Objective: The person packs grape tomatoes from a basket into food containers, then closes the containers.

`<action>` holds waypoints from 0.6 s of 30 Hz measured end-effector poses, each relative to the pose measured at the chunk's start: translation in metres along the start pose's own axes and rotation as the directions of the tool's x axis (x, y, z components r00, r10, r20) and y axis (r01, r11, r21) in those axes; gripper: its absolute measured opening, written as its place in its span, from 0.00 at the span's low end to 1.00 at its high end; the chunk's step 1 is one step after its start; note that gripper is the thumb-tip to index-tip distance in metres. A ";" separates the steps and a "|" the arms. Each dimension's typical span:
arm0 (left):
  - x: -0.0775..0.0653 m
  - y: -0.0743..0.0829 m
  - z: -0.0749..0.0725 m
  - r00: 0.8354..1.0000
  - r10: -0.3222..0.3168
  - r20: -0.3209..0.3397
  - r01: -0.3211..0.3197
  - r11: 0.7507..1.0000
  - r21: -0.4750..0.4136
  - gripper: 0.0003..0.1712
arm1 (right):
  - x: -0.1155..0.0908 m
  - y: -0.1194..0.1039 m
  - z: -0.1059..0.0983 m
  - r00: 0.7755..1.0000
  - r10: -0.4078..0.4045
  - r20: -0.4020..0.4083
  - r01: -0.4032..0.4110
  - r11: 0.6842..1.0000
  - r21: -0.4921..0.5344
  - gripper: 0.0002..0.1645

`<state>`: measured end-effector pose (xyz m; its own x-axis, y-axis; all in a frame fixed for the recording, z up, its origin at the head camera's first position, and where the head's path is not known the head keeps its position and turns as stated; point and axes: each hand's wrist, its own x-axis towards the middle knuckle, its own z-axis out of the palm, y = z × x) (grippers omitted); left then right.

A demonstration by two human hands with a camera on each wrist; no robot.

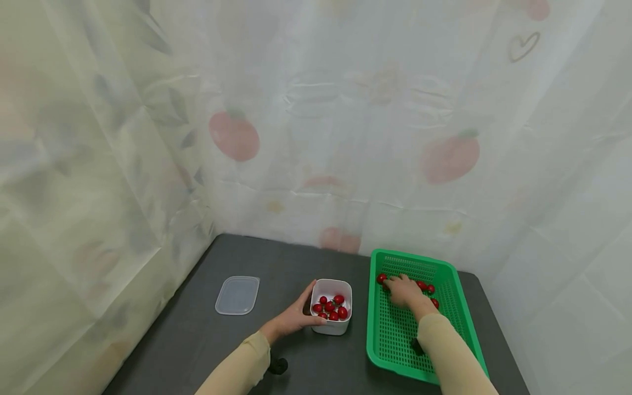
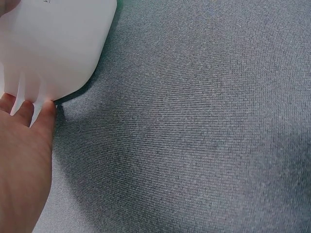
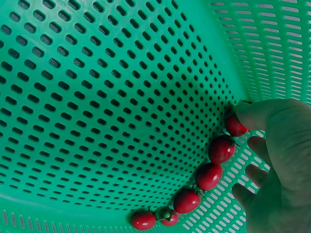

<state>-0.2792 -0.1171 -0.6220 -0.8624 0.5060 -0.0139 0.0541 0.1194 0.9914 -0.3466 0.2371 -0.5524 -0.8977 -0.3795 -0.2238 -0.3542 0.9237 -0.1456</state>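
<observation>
Right wrist: right hand (image 3: 284,162) at tomato (image 3: 236,127), pinch unclear; smooth roundness might cause slipping. Left hand (image 1: 295,317) grips tub (image 1: 333,328).

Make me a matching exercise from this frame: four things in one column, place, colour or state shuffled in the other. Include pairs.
Things:
1. Lid
2. Right hand
3. Basket
4. Container

Descriptions:
A. Green, with perforated walls
B. Flat on the table, beyond the container's left side in the head view
C. White, gripped by the left hand
D. Reaching down to tomatoes

Pairs: 1-B, 2-D, 3-A, 4-C
</observation>
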 end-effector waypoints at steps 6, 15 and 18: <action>0.000 -0.001 0.000 1.000 0.001 -0.001 -0.001 1.000 0.005 0.65 | -0.003 -0.002 0.001 1.000 0.005 0.008 -0.005 0.999 0.033 0.28; 0.001 -0.001 0.000 1.000 -0.016 -0.012 0.016 1.000 0.005 0.64 | 0.000 -0.003 0.003 1.000 -0.012 0.007 0.012 1.000 -0.006 0.26; 0.001 -0.001 0.000 1.000 -0.015 -0.016 0.015 1.000 0.010 0.64 | 0.000 -0.003 0.003 1.000 -0.018 -0.001 0.018 1.000 -0.020 0.26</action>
<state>-0.2796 -0.1167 -0.6230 -0.8710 0.4905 -0.0268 0.0458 0.1355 0.9897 -0.3446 0.2342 -0.5550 -0.8914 -0.3964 -0.2196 -0.3760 0.9175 -0.1301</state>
